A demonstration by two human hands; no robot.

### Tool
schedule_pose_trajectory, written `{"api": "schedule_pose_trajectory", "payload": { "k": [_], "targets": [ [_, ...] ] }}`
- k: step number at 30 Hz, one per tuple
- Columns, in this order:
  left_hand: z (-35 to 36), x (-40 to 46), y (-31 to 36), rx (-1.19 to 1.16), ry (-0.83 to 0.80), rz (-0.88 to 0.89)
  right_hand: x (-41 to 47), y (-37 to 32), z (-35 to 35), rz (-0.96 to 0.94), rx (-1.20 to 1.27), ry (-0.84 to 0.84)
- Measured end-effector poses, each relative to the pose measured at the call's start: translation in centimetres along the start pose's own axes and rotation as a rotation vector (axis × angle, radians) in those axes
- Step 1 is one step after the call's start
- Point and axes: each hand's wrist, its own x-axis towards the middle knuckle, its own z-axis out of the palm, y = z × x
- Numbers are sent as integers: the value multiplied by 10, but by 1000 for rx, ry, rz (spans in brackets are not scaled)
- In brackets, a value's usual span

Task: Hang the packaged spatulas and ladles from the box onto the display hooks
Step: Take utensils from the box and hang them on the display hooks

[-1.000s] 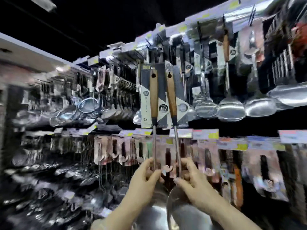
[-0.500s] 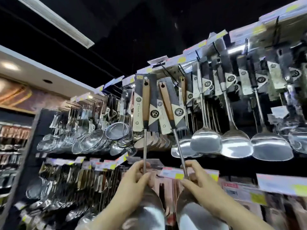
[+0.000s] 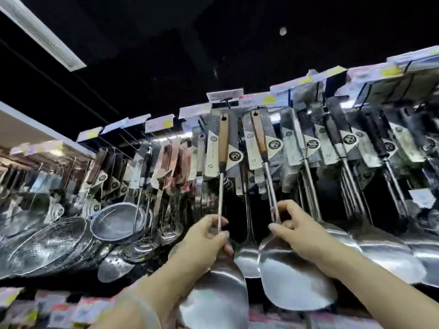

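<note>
A: Spatulas, two of them, are held up high by a person in front of a wall of shiny kitchen tools.

B: Which hand has which one?

A: The left hand (image 3: 209,236) has its fingers curled round the thin metal stem of the left spatula (image 3: 222,162). The right hand (image 3: 294,227) pinches the stem of the right spatula (image 3: 263,148).

B: What do they look like?

A: Each has a brown wood handle at the top with a small hole in it, a card wrapped round the handle, and a wide silver blade at the bottom, below the hands.

B: Are they on a hook?

A: Their tops are right up by the price tags (image 3: 224,95) at the top row. I cannot tell if the holes are on a hook.

B: What else hangs there?

A: To the right is a row of packed spatulas (image 3: 342,157) with dark handles. To the left hang round mesh strainers (image 3: 116,222).

B: And above?

A: A dark ceiling with a long light (image 3: 40,32).
</note>
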Motion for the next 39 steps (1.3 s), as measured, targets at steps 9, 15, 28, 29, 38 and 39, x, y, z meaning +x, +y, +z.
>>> {"api": "schedule_pose_trajectory", "payload": {
  "k": [9, 15, 28, 29, 38, 39],
  "targets": [
    [-1, 45, -14, -46, -99, 77, 35, -3, 6, 89, -9, 63],
    [-2, 50, -17, 18, -121, 113, 42, 12, 14, 65, -16, 72],
    [-9, 56, -19, -31, -126, 82, 73, 40, 37, 145, -58, 94],
    [-10, 56, -19, -33, -123, 83, 75, 44, 39, 149, -79, 101],
    [-9, 61, -22, -32, -135, 89, 75, 62, 39, 161, -199, 121],
    [-8, 61, -22, -36, -140, 87, 74, 63, 37, 164, -215, 117]
  ]
}}
